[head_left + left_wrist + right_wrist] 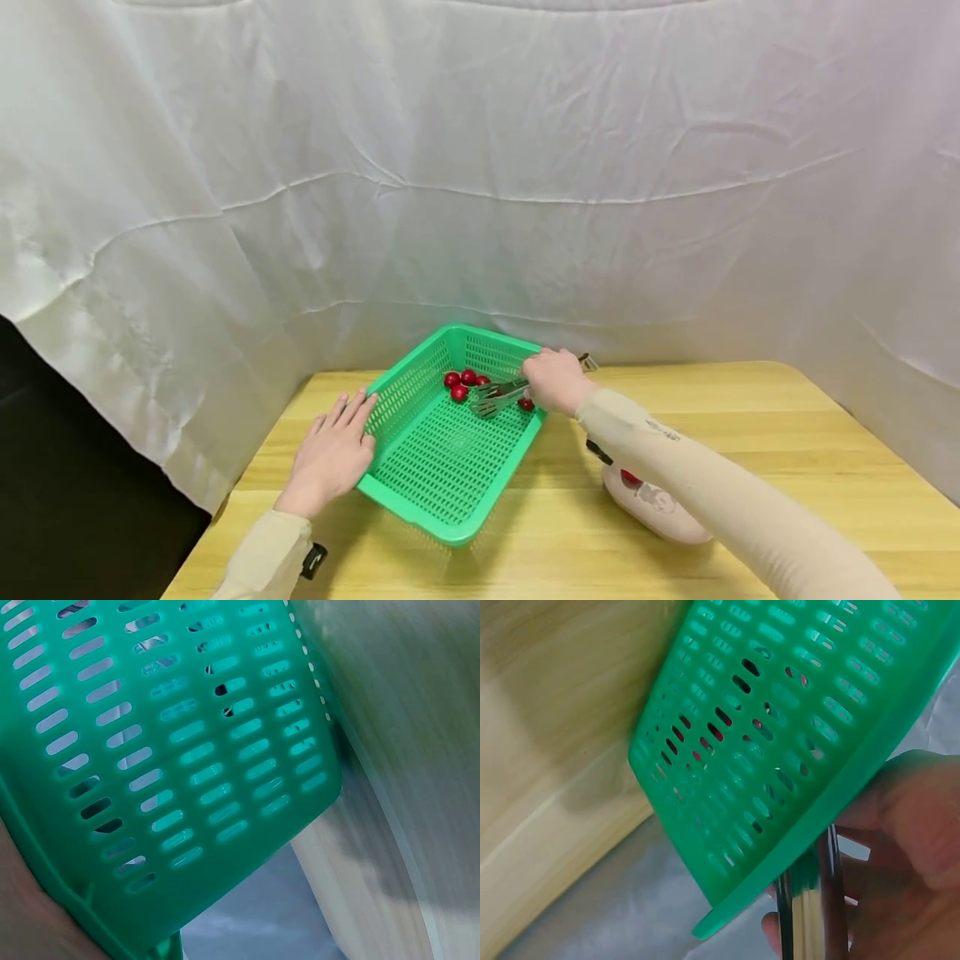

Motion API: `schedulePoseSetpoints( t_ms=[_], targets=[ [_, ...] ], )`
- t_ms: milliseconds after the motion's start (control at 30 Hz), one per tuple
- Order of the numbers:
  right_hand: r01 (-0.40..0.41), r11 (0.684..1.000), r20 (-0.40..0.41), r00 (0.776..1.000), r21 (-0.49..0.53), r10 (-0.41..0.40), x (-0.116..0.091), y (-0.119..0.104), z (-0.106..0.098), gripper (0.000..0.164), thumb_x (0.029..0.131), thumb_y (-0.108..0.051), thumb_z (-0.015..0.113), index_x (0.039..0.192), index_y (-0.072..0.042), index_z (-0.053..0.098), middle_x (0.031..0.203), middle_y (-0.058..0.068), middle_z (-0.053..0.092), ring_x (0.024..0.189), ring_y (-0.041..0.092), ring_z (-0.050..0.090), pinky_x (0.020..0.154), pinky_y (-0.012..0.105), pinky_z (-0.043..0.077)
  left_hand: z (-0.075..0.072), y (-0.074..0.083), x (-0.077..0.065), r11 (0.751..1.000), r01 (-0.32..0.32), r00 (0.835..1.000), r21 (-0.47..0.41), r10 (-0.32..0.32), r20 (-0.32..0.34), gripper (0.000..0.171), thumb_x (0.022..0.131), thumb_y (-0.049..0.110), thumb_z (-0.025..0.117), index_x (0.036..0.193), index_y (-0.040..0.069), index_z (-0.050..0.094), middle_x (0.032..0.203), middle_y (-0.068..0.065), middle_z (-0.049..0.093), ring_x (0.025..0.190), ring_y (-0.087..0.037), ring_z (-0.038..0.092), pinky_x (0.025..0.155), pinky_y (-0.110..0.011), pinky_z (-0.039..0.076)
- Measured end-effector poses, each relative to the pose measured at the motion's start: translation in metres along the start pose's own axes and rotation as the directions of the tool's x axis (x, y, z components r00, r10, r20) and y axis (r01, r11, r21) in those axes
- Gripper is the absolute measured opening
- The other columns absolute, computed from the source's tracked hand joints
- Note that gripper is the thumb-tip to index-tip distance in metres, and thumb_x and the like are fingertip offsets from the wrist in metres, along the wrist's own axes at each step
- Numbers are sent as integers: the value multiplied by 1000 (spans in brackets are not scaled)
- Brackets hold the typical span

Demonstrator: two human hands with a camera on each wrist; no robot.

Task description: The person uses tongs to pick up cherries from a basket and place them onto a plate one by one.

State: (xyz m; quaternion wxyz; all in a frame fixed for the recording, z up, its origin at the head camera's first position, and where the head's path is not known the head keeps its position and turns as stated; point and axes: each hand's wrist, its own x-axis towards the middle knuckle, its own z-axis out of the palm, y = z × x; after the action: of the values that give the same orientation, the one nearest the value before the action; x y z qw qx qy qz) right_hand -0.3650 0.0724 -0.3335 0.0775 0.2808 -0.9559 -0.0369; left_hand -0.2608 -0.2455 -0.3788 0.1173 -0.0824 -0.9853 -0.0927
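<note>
Left hand point(333, 454): fingers extended, resting on the left rim of the basket point(450, 467), centre of frame. Right hand point(557, 381): gripping the tongs point(495, 403) at the basket's upper-right rim; tong heads spread inside. Red balls point(459, 392) lie in the basket's upper part. Lower right: a pale dish point(667, 521), partly hidden by the right sleeve point(720, 492), on the table point(750, 400).
</note>
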Motion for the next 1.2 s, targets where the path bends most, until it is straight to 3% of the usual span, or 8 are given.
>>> schedulePoseSetpoints(
  t_ms=[167,400,667,933,1200],
  targets=[
    [18,1000,-63,998,-13,-19,-2,2,0,31,81,-26,72,111,-17,70,108,0,67,96,24,57,71,39,46,-3,0,3,1000,6,1000,2,-6,-3,55,95,21,36,148,10,27,154,-11,17,139,-36,12,108,-59,10],
    [53,998,-111,992,18,-51,-10,1,2,36,84,-20,70,119,-16,66,109,3,66,102,29,55,80,47,45,-5,1,4,1000,6,1000,6,-6,17,56,94,21,36,148,10,26,154,-10,16,139,-36,11,109,-59,9],
    [70,997,-172,983,-9,-71,-24,-1,4,43,86,-15,65,128,-16,59,111,3,63,98,23,51,77,43,44,-5,0,3,1000,4,1000,2,-4,16,56,94,20,36,148,10,27,154,-10,17,139,-36,12,108,-60,10],
    [70,997,-207,976,8,-67,-41,3,5,44,89,-22,63,131,-16,56,113,3,61,99,23,50,75,39,43,-5,0,3,1000,0,1000,5,0,8,55,94,20,36,147,9,28,153,-11,19,139,-36,13,107,-60,12],
    [74,997,-262,963,26,-64,-54,9,9,40,91,-23,61,129,-15,58,111,4,61,103,24,50,78,43,44,-4,-2,5,1000,1,1000,8,-1,8,55,94,21,37,147,10,29,153,-11,19,139,-36,14,107,-60,13]
  ],
)
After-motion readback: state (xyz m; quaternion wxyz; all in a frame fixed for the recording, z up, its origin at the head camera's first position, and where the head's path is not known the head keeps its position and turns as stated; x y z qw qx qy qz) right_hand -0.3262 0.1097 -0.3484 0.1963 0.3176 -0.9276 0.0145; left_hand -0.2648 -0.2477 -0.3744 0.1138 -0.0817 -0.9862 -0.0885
